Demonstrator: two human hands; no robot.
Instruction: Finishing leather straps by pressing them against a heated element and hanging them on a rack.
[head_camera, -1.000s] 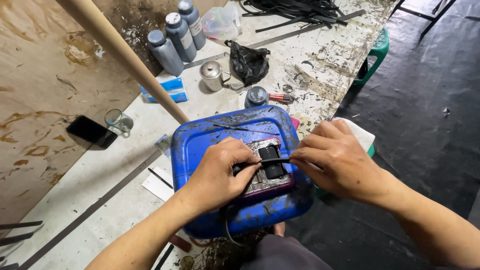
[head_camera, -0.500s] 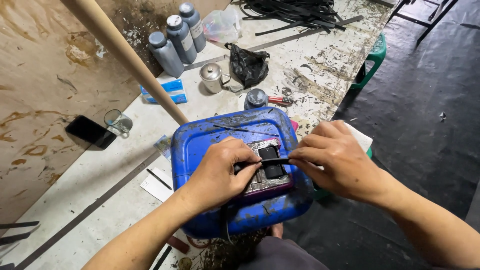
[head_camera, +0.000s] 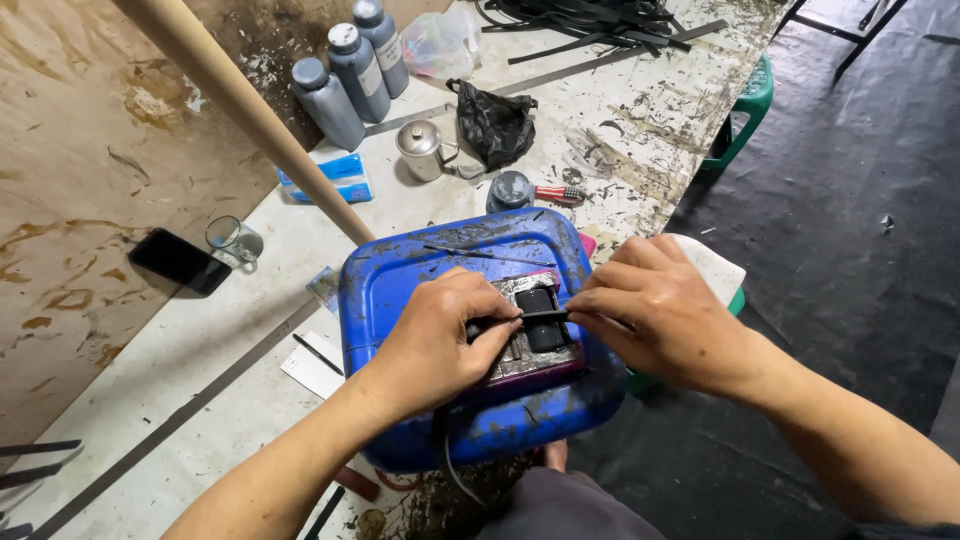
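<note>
Your left hand (head_camera: 435, 345) and right hand (head_camera: 665, 320) were bare: no gloves, rings or watch. Both forearms were uncovered to the frame edge, w/ no sleeves in view. Fingers (head_camera: 600, 300) showed dark grime at tips & nails. At bottom centre, a grey trouser knee (head_camera: 565, 510) was visible.

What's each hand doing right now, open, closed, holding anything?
Left hand: closed, pinching one end of the black strip.
Right hand: closed, pinching the other end of the strip, over the blue container.
</note>
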